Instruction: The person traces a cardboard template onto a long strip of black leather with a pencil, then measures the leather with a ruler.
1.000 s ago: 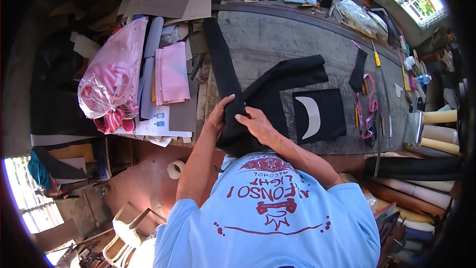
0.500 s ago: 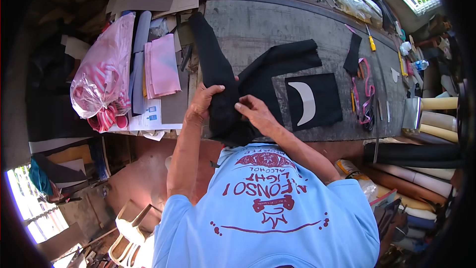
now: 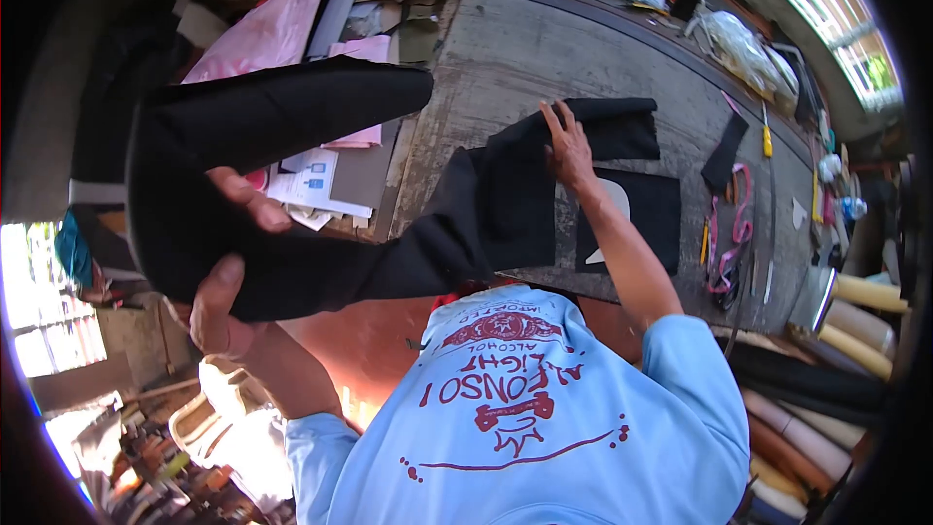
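Note:
A long piece of black fabric (image 3: 292,262) stretches from the left side across to the table. My left hand (image 3: 233,262) grips its raised left part between thumb and fingers, close to the camera. On the table, my right hand (image 3: 569,148) lies with fingers spread on the fabric's right portion, near the strip that points right. Below that strip is a black square (image 3: 656,224) with a pale curved template (image 3: 614,199) on it, partly hidden by my right forearm.
Pink plastic-wrapped material (image 3: 267,34) and printed paper (image 3: 326,185) lie at the left. A pink tape (image 3: 743,224), a yellow screwdriver (image 3: 767,141) and a small black piece (image 3: 724,156) are at the right. Rolls (image 3: 797,433) stand lower right.
My left hand has moved left and raised the black fabric over the table's left side. My right hand has let go near the middle and moved up and right onto the fabric. The view has shifted.

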Tool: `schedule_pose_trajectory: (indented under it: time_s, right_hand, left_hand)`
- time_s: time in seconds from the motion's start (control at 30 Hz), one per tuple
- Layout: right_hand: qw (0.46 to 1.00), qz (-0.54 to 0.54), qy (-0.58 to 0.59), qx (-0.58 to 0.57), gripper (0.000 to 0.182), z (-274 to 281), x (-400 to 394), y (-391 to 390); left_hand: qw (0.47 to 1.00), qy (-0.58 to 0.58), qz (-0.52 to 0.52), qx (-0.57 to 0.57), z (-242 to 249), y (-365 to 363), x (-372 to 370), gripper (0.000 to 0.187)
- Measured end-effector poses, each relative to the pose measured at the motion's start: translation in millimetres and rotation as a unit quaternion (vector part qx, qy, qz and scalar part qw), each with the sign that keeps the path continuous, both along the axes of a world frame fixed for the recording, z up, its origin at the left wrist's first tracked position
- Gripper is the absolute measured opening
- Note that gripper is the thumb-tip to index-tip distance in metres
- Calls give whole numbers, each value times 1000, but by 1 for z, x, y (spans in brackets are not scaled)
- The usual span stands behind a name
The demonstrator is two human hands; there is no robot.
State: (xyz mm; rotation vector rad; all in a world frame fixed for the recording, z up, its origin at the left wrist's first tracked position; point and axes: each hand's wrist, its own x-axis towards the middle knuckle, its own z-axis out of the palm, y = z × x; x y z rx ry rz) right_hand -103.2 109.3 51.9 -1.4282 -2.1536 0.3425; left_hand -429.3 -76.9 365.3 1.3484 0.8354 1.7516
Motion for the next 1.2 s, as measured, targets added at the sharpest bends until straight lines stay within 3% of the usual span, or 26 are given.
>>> schedule_pose_trajectory:
  time_s: [0.07, 0.13, 0.2, 0.23, 0.3, 0.33, 0.37, 0.4, 0.47, 0.53, 0.6, 0.63, 0.67, 0.73, 0.83, 0.87, 0.97, 1.0, 1.03, 1.07, 1.1, 1.13, 1.17, 1.2]
  right_hand:
    - [991, 58, -109, 53, 55, -28, 8, 38]
    - [976, 138, -167, 35, 42, -52, 18, 71]
    - [974, 167, -147, -47, 37, -38, 20, 81]
    - [976, 179, -118, -28, 37, -28, 20, 82]
    - [980, 191, -46, 15, 38, -5, 22, 83]
    - [981, 191, -2, 37, 39, 9, 23, 86]
    - [972, 208, 26, 103, 41, 24, 26, 94]
    - [959, 221, 57, 168, 43, 42, 26, 101]
    - [947, 253, 37, 195, 46, 103, 19, 102]
    - [943, 260, -16, 206, 51, 143, 15, 112]
    - [920, 257, -7, 296, 59, 164, 22, 135]
    - [902, 242, -7, 356, 58, 191, 18, 125]
    - [882, 225, -6, 415, 56, 218, 15, 113]
    - [877, 173, -64, 443, 54, 240, 25, 121]
    - [838, 147, -74, 520, 48, 249, 27, 124]
    - [826, 141, -67, 542, 42, 247, 25, 120]
    - [863, 57, -66, 497, 30, 212, 34, 126]
    - [845, 83, -44, 526, 25, 176, 39, 135]
    - [884, 113, -96, 444, 27, 115, 58, 156]
    - [877, 106, -227, 409, 36, 71, 64, 140]
    - [859, 51, -379, 340, 49, 28, 63, 114]
    - [820, 128, -467, 306, 64, 11, 72, 83]
    - [851, 131, -486, 152, 73, 8, 59, 45]
    - [922, 138, -360, 36, 70, 19, 43, 7]
  left_hand:
    - [998, 23, 48, 29, 10, -25, 5, 70]
    - [987, 59, 147, 25, 21, -64, 7, 70]
    - [959, -22, 276, 54, 38, -94, 23, 69]
    - [919, 0, 394, 35, 49, -117, 19, 61]
    - [735, 23, 678, 10, 60, -123, 24, 48]
    - [778, -153, 607, -50, 46, -205, -43, 37]
    - [734, -206, 641, -87, 30, -244, -87, 32]
    - [723, -231, 644, -100, -2, -290, -136, 29]
    - [629, -210, 738, -126, -44, -292, -147, 38]
    - [647, -248, 707, -141, -94, -330, -183, 43]
    - [602, -331, 719, -105, -114, -324, -182, 53]
    - [649, -330, 683, -59, -141, -345, -198, 51]
    - [652, -337, 678, -49, -151, -349, -195, 37]
    - [581, -352, 732, -56, -180, -370, -217, 26]
    - [560, -374, 736, -71, -186, -373, -213, 20]
    - [584, -384, 711, -79, -202, -394, -228, 22]
    - [627, -507, 588, -64, -247, -458, -249, 32]
    - [625, -530, 569, -64, -234, -454, -224, 39]
    - [634, -521, 569, -43, -233, -460, -218, 40]
    - [640, -515, 570, -24, -241, -468, -214, 42]
    - [624, -500, 598, -49, -265, -498, -230, 40]
    - [608, -484, 625, -73, -291, -523, -247, 39]
    - [586, -466, 659, -67, -277, -516, -230, 37]
    - [563, -444, 694, -71, -245, -507, -201, 34]
